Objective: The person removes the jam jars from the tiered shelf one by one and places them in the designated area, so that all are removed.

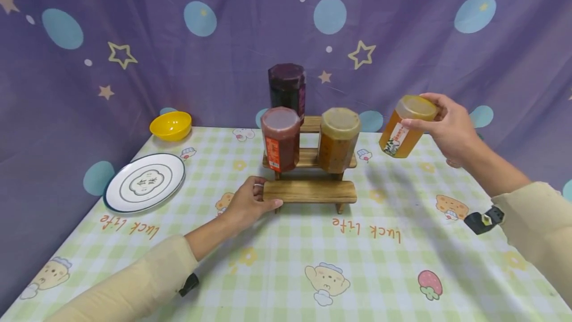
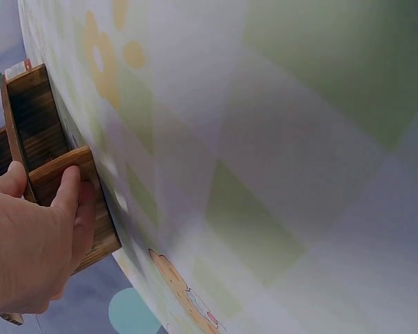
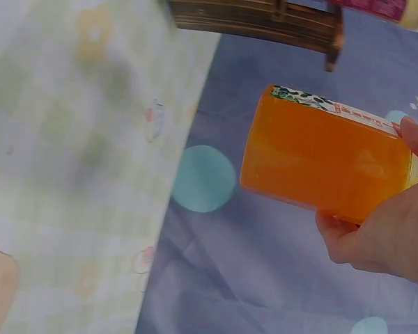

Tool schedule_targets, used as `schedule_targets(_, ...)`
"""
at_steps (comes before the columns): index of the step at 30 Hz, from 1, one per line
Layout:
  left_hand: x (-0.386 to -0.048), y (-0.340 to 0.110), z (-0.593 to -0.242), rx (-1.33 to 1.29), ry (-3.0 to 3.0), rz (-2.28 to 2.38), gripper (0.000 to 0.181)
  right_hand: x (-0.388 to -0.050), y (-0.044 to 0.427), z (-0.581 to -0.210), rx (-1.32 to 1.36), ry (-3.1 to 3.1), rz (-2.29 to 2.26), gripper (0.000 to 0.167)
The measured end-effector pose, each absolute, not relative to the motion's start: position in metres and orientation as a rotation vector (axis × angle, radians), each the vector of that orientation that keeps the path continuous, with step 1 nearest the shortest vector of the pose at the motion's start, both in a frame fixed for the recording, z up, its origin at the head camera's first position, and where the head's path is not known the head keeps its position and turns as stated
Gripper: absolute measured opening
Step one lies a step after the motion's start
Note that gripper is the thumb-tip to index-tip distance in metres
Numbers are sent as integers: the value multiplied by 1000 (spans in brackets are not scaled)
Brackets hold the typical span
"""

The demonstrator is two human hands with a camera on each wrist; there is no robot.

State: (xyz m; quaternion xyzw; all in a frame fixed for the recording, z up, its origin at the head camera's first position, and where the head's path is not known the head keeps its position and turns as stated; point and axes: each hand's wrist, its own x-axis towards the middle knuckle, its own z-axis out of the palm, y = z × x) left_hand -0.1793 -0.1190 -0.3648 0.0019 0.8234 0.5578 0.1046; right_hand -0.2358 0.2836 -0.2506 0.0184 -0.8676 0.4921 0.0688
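Note:
My right hand (image 1: 451, 125) grips a jar of amber honey (image 1: 404, 130) near its lid, held tilted above the table to the right of a tiered wooden rack (image 1: 310, 192). In the right wrist view the honey jar (image 3: 327, 156) shows its white and green label. With thumb and fingers, my left hand (image 1: 248, 205) holds the left end of the rack's lowest step; the left wrist view shows the fingers on the wood. A red jar (image 1: 282, 143) and a yellow-brown jar (image 1: 338, 145) stand on the middle step. Behind them a dark purple jar (image 1: 287, 88) stands on the top step.
To the left, a white plate (image 1: 165, 164) with a dark rim lies on the checked tablecloth (image 1: 268, 262). A yellow bowl (image 1: 172, 125) sits at the back left corner. A purple curtain (image 1: 250, 24) with stars hangs behind the table.

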Motion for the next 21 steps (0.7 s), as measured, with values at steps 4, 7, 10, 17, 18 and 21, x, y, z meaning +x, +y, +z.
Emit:
schedule_targets(4,-179,-119,-364,10,2431,1645,71,-237,284,-262,82,-2607,1530,85)
schedule_targets(7,-179,-119,-365,24,2434,1639,72,-236,284,-270,86,-2638,1483,86)
schedule_targets(10,-179,-119,-364,21,2429,1640,71,-236,282,-278,98,-2656,1424,85)
schedule_targets(17,-178,-118,-363,0,2421,1628,71,-235,276,-296,129,-2639,1468,81)
schedule_targets(18,-178,-118,-363,-2,2419,1626,71,-235,276,-299,127,-2641,1476,81)
schedule_targets(21,-177,-119,-363,-10,2426,1620,71,-235,275,-307,126,-2640,1503,81)
